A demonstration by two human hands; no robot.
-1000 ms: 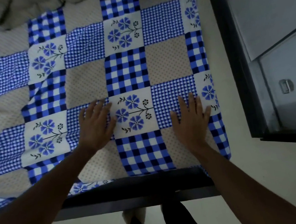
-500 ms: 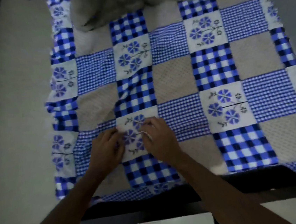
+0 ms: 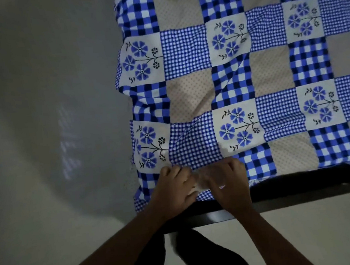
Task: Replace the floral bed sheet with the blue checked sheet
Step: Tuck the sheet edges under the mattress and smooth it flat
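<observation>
The blue checked sheet (image 3: 232, 87) is shown already spread over the bed (image 3: 305, 186), its near edge pinched in curled fingers of the left hand (image 3: 173, 189) and right hand (image 3: 227, 180), creases left unsmoothed.

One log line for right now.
left hand: grips blue checked sheet | right hand: grips it | sheet: spread on bed, creased near corner

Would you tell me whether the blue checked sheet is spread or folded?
Spread, though creased: the blue checked sheet covers the bed; left hand and right hand pinch its near edge.
</observation>
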